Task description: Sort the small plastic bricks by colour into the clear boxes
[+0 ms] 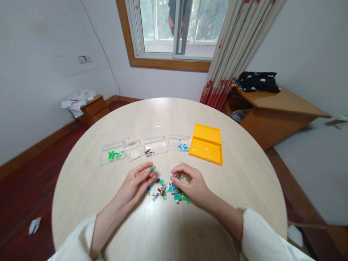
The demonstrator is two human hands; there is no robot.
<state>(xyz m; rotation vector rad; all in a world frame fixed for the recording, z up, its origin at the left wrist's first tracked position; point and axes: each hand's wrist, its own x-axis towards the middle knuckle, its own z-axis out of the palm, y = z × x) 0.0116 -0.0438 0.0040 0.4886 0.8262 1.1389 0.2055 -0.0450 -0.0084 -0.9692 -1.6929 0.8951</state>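
Fingers, left hand (138, 179): nearly closed, pinching a green piece (152, 168).
Fingers, right hand (192, 181): curled over the mixed pile (163, 192); cannot tell whether they hold anything.
Clear boxes (160, 145): in a row beyond the pile, beside the yellow case (207, 133).

White walls (46, 29) at ten and two o'clock, bright window (157, 21) at twelve, curtain (236, 47) at one, wooden desk (280, 117) at three, drawer cabinet (96, 110) at nine, red floor (24, 195) at eight
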